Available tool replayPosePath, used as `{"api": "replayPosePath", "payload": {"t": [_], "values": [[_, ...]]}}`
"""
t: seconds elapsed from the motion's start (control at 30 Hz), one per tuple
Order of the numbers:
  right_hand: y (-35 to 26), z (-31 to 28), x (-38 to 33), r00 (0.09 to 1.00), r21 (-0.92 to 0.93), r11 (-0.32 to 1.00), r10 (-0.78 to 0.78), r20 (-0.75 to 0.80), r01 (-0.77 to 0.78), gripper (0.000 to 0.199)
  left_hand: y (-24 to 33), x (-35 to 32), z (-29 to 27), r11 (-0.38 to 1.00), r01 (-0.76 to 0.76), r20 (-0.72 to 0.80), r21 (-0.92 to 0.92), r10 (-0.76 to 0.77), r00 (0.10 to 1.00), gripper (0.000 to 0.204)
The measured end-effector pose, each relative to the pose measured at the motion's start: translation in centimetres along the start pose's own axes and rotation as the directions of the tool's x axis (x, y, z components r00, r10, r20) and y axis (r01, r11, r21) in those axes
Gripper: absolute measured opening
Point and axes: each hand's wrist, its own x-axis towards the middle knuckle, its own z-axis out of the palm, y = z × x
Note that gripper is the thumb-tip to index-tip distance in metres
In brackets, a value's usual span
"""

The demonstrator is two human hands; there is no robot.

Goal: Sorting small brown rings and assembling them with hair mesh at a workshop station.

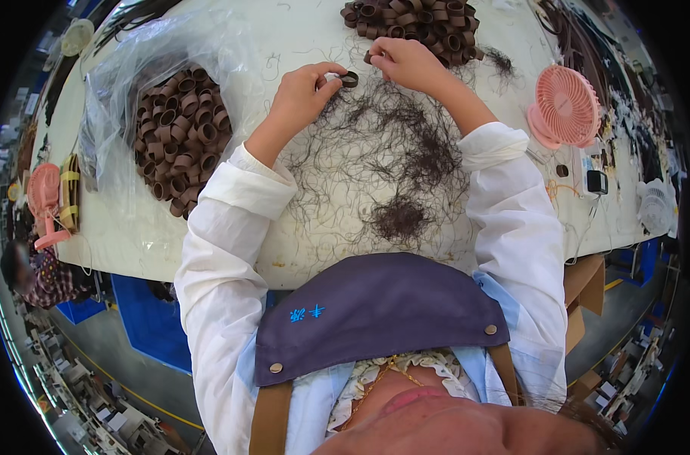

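Over the far middle of the table, my left hand [305,94] pinches a small dark brown loop [349,80], which looks like a belt loop, between thumb and fingertips. Just right of it and slightly farther off, my right hand [407,64] is closed with its fingertips on another brown piece [368,57], mostly hidden by the fingers. The two hands are a short gap apart. A heap of similar brown loops [455,30] lies right behind my right hand. Below both hands, loose dark threads [428,155] spread over the table, with a denser clump [399,218] nearer me.
A clear plastic bag [114,98] at the left holds more brown loops [182,136]. Pink fans stand at right [564,106] and far left [44,193]. A small black device [596,182] and strips lie at right. Blue bin [148,318] sits below the table edge; another person [38,277] is at far left.
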Motion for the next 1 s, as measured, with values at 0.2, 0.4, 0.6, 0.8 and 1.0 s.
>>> {"api": "replayPosePath", "payload": {"t": [0.2, 0.4, 0.6, 0.8, 1.0], "values": [[-1.4, -3.7, -3.2, 0.996, 0.617, 0.785, 0.003, 0.093, -0.060, 0.028, -2.1, 0.6, 1.4, 0.910, -0.194, 0.048, 0.366, 0.190, 0.981, 0.020], [-0.1, -5.7, -6.2, 0.998, 0.669, 0.742, 0.003, 0.060, -0.043, 0.030, 1.7, -0.4, -0.8, 0.991, 0.053, 0.079, -0.125, -0.043, 0.996, 0.024], [-3.1, -3.6, -7.0, 0.994, 0.621, 0.781, -0.104, 0.020, 0.069, 0.033, 4.1, -3.2, -2.1, 0.625, 0.385, 0.387, -0.680, -0.140, 0.911, 0.020], [-4.5, -1.3, -7.5, 0.979, 0.501, 0.846, -0.206, -0.013, 0.184, 0.030, 4.7, -4.4, -1.6, 0.557, 0.401, 0.410, -0.727, -0.116, 0.905, 0.017], [-3.4, -4.0, -8.0, 1.000, 0.498, 0.867, 0.003, 0.009, -0.007, 0.024, 2.5, -5.7, -1.3, 0.968, 0.176, 0.363, -0.178, -0.102, 0.926, 0.020]]}}
